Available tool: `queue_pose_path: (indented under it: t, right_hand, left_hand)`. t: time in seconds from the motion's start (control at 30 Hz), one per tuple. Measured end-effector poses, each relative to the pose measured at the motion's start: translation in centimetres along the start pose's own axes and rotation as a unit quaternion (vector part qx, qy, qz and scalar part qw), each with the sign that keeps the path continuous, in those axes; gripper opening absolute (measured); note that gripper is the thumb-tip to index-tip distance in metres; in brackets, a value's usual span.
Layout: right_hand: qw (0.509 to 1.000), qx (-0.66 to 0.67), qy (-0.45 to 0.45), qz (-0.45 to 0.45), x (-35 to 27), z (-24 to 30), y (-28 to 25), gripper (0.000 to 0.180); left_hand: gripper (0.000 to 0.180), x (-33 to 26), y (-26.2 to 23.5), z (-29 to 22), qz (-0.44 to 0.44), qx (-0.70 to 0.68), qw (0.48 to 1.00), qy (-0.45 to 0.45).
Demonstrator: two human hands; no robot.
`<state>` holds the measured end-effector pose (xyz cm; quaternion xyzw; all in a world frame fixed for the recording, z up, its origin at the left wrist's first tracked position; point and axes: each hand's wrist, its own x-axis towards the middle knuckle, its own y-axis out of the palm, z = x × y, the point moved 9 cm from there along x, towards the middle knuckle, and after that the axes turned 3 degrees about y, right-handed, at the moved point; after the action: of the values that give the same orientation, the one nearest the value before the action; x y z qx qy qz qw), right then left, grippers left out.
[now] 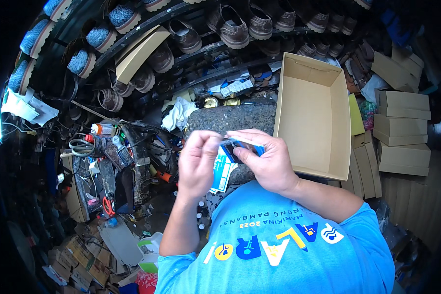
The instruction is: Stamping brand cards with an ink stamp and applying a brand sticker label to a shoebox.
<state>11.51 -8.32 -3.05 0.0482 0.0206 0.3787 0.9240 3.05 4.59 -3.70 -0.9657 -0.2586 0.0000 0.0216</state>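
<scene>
Both hands are close together in front of my chest. My right hand (274, 164) grips a small dark-blue and light-blue printed packet (227, 148), its thumb pressed on the near side. Beside it, my left hand (198, 159) is closed in a pinch at the packet's left end; what lies between its fingertips is too small to make out. A light-blue and white printed card (222, 172) hangs just below the packet, between the hands. Whether it is joined to the packet, I cannot tell. To the right stands an open, shallow cardboard box (313, 117) without a lid.
Brown shoes (229, 28) and blue patterned shoes (99, 36) line the racks ahead. A dark, worn work block (230, 120) lies beyond my hands. Folded cardboard boxes (402, 130) are stacked at right. Orange-handled scissors (108, 206) and tools clutter the left.
</scene>
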Motion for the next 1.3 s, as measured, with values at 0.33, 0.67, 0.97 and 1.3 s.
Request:
queue_pose_path:
  t: [0.33, 0.67, 0.97, 1.3]
  right_hand:
    - [0.990, -0.118, -0.073, -0.009, -0.6, 0.8, -0.3, 0.036]
    - [0.980, 0.110, 0.166, 0.008, -0.6, -2.9, 0.6, 0.031]
    - [0.932, 0.263, 0.234, 0.083, -0.6, -4.4, 1.5, 0.037]
    - [0.892, 0.339, 0.296, 0.032, -0.5, -3.1, -0.4, 0.040]
  left_hand:
    - [0.019, -1.8, -0.7, 4.4, 0.030, -0.153, 0.977, -0.144]
    - [0.019, -2.1, 1.2, 1.0, -0.107, 0.082, 0.986, 0.098]
    - [0.020, -1.0, 1.2, 0.0, -0.029, 0.066, 0.997, 0.038]
    - [0.020, -0.6, -3.6, 2.8, -0.087, -0.027, 0.996, -0.019]
